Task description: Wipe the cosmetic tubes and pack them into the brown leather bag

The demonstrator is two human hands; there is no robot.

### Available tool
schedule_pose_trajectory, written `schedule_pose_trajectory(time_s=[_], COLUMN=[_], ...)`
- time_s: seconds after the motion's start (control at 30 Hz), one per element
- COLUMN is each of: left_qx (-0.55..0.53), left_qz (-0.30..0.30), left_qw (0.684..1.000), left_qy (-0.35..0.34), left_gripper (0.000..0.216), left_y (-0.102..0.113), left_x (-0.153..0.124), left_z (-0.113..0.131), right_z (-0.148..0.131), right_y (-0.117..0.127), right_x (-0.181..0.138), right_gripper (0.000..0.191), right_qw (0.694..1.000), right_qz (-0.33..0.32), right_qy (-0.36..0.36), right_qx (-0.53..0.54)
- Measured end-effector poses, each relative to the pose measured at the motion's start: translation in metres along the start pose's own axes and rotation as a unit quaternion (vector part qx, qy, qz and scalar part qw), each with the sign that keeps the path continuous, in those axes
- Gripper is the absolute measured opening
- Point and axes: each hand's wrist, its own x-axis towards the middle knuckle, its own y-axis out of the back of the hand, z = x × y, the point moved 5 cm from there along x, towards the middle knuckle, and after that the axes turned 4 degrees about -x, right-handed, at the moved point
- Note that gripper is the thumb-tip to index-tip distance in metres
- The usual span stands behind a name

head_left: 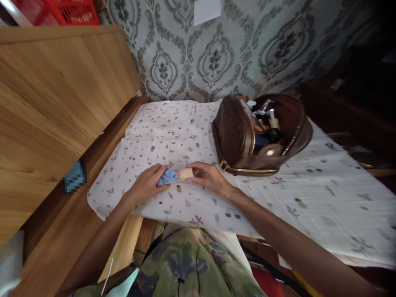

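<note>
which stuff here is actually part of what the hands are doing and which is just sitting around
In hand:
- blue cloth, gripped by the left hand
- beige tube, held by the right hand with one end in the cloth

Lying about:
- open brown toiletry bag, with bottles inside
- patterned sheet under everything
- wooden headboard
- red basket, top left

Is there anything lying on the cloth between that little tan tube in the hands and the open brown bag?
Nothing visible does. The tan tube is held between the left hand and right hand, and only bare printed cloth separates it from the open brown bag.
</note>
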Motion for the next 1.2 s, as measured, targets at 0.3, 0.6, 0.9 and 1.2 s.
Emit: schedule_pose_trajectory(time_s=[0.3,0.6,0.9,1.2], left_qx=[-0.059,-0.111,-0.092,-0.117], left_qz=[0.146,0.15,0.154,0.18], left_qw=[0.986,0.98,0.981,0.972], left_qy=[-0.051,-0.065,-0.078,-0.094], left_gripper=[0.044,0.042,0.044,0.047], left_y=[-0.018,-0.013,-0.016,-0.014], left_x=[-0.011,-0.012,-0.015,-0.016], left_z=[-0.008,-0.01,-0.008,-0.007], right_z=[0.008,-0.01,0.001,-0.002], right_y=[-0.005,0.005,0.002,0.009], right_x=[0.002,0.0,0.0,-0.001], right_gripper=[0.041,0.031,0.055,0.067], right_qw=[0.989,0.997,0.998,0.997], right_qz=[-0.061,-0.036,-0.045,-0.054], right_qy=[-0.108,0.022,-0.04,-0.024], right_qx=[0.079,0.065,0.028,0.041])
